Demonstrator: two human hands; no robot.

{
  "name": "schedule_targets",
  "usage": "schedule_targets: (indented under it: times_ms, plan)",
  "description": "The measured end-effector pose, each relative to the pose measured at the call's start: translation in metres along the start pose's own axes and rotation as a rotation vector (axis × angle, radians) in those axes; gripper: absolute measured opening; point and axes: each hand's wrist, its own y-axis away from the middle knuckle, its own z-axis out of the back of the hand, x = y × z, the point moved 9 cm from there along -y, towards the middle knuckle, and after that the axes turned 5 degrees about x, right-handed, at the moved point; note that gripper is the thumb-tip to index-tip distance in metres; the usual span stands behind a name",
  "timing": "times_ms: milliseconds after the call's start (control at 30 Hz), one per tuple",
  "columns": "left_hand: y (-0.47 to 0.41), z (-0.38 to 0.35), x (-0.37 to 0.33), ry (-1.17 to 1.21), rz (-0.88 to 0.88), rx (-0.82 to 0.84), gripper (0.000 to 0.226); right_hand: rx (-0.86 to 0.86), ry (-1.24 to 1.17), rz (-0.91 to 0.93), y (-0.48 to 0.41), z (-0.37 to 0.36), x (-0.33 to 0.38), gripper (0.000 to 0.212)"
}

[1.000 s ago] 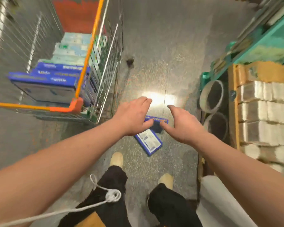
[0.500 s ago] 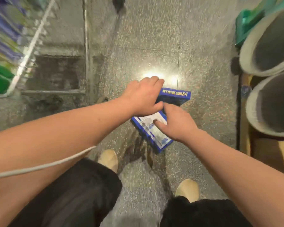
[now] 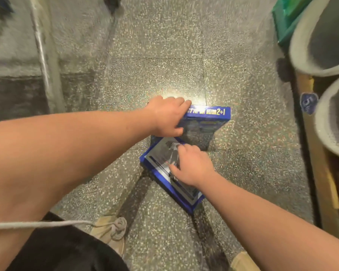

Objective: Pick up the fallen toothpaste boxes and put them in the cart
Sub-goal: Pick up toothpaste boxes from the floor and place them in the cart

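Observation:
Two blue toothpaste boxes lie on the speckled floor in front of me. The farther toothpaste box [image 3: 208,116] stands on its long edge, yellow print on top, and my left hand [image 3: 167,116] is closed over its left end. The nearer toothpaste box [image 3: 160,153] lies flat with its white label up. My right hand [image 3: 192,167] rests on top of that one with bent fingers; I cannot see a grip around an edge. Of the cart only a blurred metal bar [image 3: 43,55] shows at the upper left.
Two big grey round tubs [image 3: 321,36] sit at the right above a wooden edge [image 3: 319,173], with a green shelf [image 3: 286,14] behind. My beige shoes [image 3: 108,231] and dark trousers are at the bottom. A white cord [image 3: 47,224] hangs across my left arm.
I have bent lower, so the cart basket has left the view. Both hands came down onto the boxes; the left closed on the upright box, the right settled on the flat one.

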Motion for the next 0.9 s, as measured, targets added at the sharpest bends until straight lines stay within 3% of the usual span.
schedule_targets:
  times_ms: [133, 267, 333, 567, 767, 900]
  plan:
    - [-0.008, -0.005, 0.006, 0.056, 0.038, -0.004, 0.049, 0.047, 0.016, -0.052, 0.007, -0.02, -0.004, 0.065]
    - [-0.015, -0.008, 0.01, 0.083, 0.054, 0.0, 0.033, 0.135, 0.099, -0.101, 0.006, -0.048, 0.009, 0.118]
    - [-0.015, -0.006, 0.01, 0.09, 0.054, 0.001, 0.031, 0.186, 0.178, -0.107, 0.007, -0.063, 0.014, 0.134]
    - [-0.012, -0.008, 0.008, 0.144, 0.045, -0.005, 0.03, 0.198, 0.282, -0.091, 0.006, -0.072, 0.015, 0.116]
    - [-0.016, -0.005, 0.012, 0.188, 0.05, 0.001, 0.024, 0.211, -0.063, 0.013, 0.002, -0.026, -0.001, 0.099]
    - [-0.015, -0.004, 0.013, 0.243, 0.045, 0.034, 0.029, 0.255, -0.219, 0.058, -0.001, 0.018, -0.026, 0.109]
